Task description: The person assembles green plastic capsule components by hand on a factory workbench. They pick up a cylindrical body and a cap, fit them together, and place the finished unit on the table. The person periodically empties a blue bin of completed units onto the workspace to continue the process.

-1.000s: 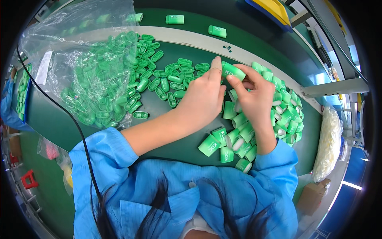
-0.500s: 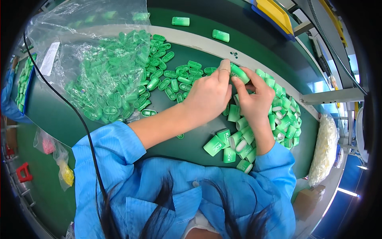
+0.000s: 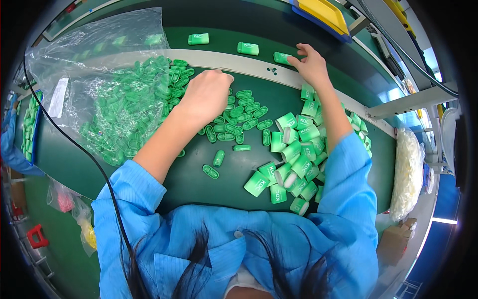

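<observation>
My left hand [image 3: 206,94] is over the loose green oval caps [image 3: 229,127], its fingers curled down; whatever they may hold is hidden. Beyond the pale rail [image 3: 234,64], my right hand [image 3: 312,67] has its thumb and fingers apart. The thumb is at the right end of a green-and-white case [image 3: 282,58] that lies on the dark green strip. Two similar cases lie further left on that strip, one [image 3: 248,48] in the middle and one [image 3: 198,39] at the far left. Below my right forearm is a heap of hollow green-and-white shells [image 3: 293,150], some showing pale openings.
A clear plastic bag [image 3: 114,107] full of green caps covers the table's left part. A black cable [image 3: 82,122] runs down the left side. At the far right are a yellow tray [image 3: 323,15], a metal bracket [image 3: 413,110] and a bag of whitish pieces [image 3: 406,174].
My hands have parted. The case they held together now appears on the strip beside my right hand, which moved away from me. My left hand went left to the caps.
</observation>
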`<state>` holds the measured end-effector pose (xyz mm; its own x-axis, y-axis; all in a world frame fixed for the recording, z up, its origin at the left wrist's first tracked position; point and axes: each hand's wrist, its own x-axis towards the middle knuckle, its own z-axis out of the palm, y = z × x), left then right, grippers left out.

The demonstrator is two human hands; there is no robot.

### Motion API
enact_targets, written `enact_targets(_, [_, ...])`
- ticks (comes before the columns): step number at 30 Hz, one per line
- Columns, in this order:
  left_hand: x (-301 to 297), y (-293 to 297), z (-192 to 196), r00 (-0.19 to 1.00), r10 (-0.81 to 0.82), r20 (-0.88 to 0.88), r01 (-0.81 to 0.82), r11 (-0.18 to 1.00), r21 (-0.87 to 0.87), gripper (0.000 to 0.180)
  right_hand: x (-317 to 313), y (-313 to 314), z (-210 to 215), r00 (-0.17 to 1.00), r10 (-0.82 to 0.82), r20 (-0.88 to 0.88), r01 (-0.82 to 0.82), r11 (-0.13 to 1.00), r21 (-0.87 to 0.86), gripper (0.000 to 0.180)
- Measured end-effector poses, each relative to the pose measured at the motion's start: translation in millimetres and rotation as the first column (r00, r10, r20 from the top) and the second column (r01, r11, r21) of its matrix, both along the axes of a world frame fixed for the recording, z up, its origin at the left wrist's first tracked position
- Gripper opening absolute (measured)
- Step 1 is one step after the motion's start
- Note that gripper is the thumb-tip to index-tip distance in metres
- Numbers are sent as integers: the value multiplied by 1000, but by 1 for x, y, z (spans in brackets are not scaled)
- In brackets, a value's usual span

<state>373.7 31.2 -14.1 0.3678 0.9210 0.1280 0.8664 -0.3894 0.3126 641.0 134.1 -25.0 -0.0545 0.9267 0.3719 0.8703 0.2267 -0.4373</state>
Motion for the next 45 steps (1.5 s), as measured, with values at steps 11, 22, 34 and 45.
enact_targets(11, [14,-9,10,898,-14,440,39,998,-47,27,-24,-140,44,891,369,264,-268,898,-349,25])
enact_targets(22, [12,-5,-6,302,342,890,455,769,-450,33,-31,-140,23,903,360,236,-325,929,-175,30])
enact_targets(34, [24,-13,-5,252,305,918,433,813,-389,30,-38,-123,34,682,96,-725,-467,821,-329,26])
enact_targets(45, [39,-30,-3,327,201,923,281,912,-298,32,-39,-128,25,432,55,-900,-543,813,-210,27])
